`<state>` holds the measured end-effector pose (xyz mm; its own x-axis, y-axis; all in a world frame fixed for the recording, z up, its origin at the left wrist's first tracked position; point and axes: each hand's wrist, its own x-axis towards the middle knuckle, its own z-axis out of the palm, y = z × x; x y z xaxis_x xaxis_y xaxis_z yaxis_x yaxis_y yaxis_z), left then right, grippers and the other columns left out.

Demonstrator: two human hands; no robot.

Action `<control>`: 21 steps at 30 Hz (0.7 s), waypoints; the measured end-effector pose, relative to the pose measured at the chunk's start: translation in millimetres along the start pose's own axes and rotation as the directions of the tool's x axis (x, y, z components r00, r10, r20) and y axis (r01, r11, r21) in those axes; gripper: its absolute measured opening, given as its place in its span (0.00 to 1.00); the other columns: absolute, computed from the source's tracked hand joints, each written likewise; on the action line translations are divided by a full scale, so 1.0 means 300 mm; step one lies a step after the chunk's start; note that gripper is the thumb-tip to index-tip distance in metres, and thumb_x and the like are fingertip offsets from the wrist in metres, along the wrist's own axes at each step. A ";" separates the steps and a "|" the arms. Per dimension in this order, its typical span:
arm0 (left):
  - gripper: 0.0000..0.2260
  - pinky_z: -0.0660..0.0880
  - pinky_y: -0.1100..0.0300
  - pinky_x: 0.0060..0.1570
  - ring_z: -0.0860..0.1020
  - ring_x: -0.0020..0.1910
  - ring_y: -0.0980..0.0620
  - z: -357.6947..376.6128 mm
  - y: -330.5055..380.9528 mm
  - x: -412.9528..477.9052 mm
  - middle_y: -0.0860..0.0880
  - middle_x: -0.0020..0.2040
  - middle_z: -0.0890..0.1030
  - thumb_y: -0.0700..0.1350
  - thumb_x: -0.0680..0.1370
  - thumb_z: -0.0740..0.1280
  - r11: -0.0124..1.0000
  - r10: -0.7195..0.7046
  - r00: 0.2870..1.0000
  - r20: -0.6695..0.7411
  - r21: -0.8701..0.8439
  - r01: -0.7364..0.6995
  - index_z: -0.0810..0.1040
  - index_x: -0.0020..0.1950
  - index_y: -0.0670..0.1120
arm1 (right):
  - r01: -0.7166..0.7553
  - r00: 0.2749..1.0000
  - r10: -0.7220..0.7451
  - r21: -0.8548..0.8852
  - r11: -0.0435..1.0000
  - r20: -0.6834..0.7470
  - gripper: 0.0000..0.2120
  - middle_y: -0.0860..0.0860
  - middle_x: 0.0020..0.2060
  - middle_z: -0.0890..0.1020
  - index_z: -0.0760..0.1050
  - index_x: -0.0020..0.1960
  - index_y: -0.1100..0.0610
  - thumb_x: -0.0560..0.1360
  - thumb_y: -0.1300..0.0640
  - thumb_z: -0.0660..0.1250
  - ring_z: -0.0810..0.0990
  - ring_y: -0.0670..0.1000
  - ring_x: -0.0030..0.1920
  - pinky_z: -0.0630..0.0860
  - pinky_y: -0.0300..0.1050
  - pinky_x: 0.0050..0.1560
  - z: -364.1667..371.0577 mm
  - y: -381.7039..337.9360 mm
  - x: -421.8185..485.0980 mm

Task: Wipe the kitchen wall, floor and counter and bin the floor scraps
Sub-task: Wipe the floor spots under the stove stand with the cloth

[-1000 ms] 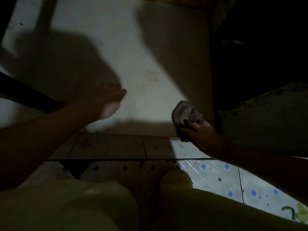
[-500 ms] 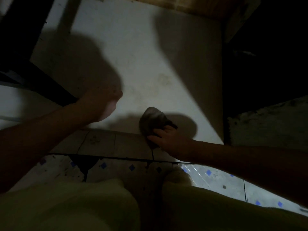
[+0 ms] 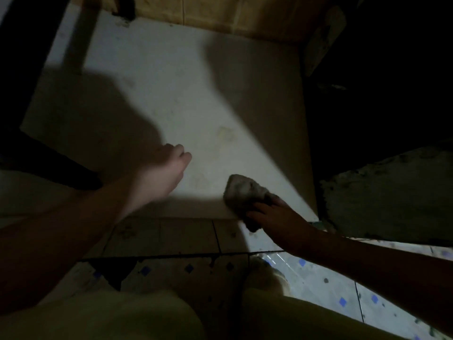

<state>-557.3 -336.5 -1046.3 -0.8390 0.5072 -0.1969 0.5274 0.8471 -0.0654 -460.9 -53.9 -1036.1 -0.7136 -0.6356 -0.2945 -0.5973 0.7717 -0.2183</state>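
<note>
Since half a second ago, the rag has been swept rightward along the foot of the wall, out of the deep shadow and closer to the panel's right edge. It is seen as a crumpled, grey-white wad, mottled and dingy, with its upper half lit and its lower end dark beneath the fingers. It is pressed against the white wall just above the floor and gripped by the right hand, whose fingers are curled over it. The left hand is laid against the wall to the left, well apart from the rag, its fingers straight and holding nothing. Faint yellowish stains are visible on the panel between and above the hands. Pale floor tiles with small blue diamonds are seen below, partly covered by light trousers.
</note>
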 end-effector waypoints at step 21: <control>0.12 0.69 0.53 0.53 0.73 0.55 0.45 -0.025 -0.142 -0.173 0.44 0.56 0.76 0.45 0.77 0.59 0.969 -0.199 0.974 0.105 -0.130 0.212 0.76 0.58 0.44 | 0.223 0.974 -0.215 -0.123 0.967 0.071 0.25 0.64 0.63 0.72 0.63 0.70 0.63 0.74 0.64 0.62 0.73 0.64 0.59 0.63 0.54 0.65 0.003 -0.206 0.351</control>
<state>-537.2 -397.9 -1025.8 -0.9086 0.3088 -0.2811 0.3156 0.9486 0.0220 -498.7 -168.6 -1054.5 -0.5403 -0.7838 -0.3063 -0.7816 0.6022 -0.1623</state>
